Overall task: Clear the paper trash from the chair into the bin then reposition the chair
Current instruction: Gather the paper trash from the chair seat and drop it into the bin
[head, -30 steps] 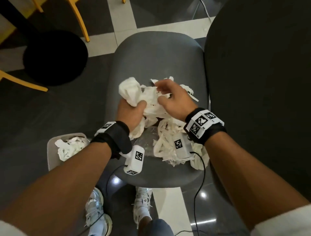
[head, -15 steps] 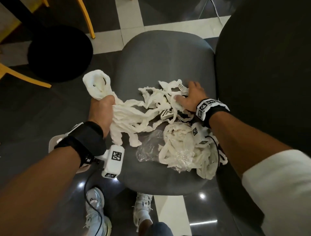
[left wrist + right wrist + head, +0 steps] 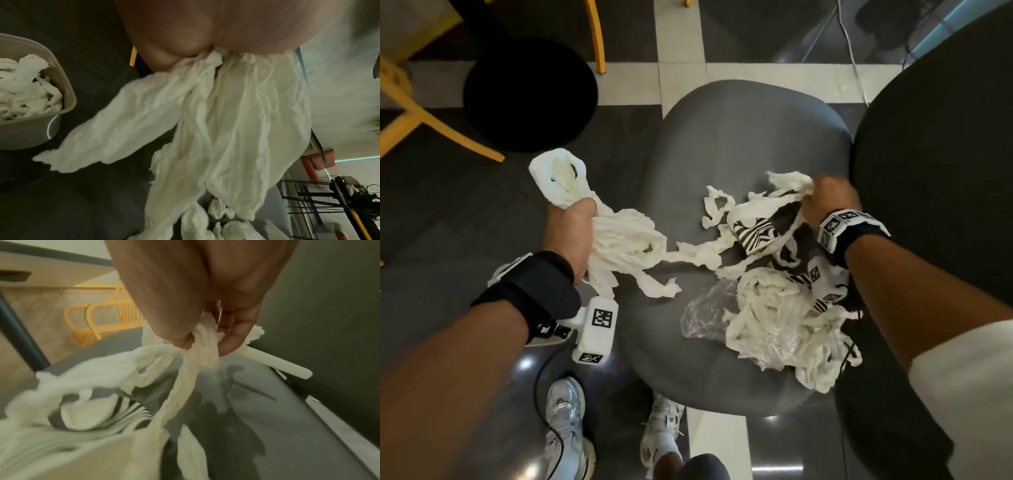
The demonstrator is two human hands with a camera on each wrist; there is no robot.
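Note:
White paper strips lie tangled on the grey chair seat (image 3: 739, 137). My left hand (image 3: 570, 233) grips a bunch of paper strips (image 3: 619, 246) at the seat's left edge; in the left wrist view the same strips (image 3: 216, 121) hang from the fist. My right hand (image 3: 825, 200) pinches another strand of paper (image 3: 787, 185) at the seat's right side, with that strand (image 3: 197, 356) caught between thumb and fingers (image 3: 232, 340). A larger paper heap (image 3: 780, 318) lies on the seat's front right. The grey bin (image 3: 61, 91), holding paper, stands on the floor to the left.
A striped black-and-white wrapper (image 3: 755, 236) and clear plastic film (image 3: 709, 315) lie among the paper. A dark round table (image 3: 945, 205) borders the chair on the right. A black round base (image 3: 530, 92) and yellow chair legs (image 3: 428, 120) stand at the left. My shoes (image 3: 566, 428) are below.
My left hand has pulled its bunch of strips leftward off the pile to the seat's edge. The right hand has moved right and closed on a strand.

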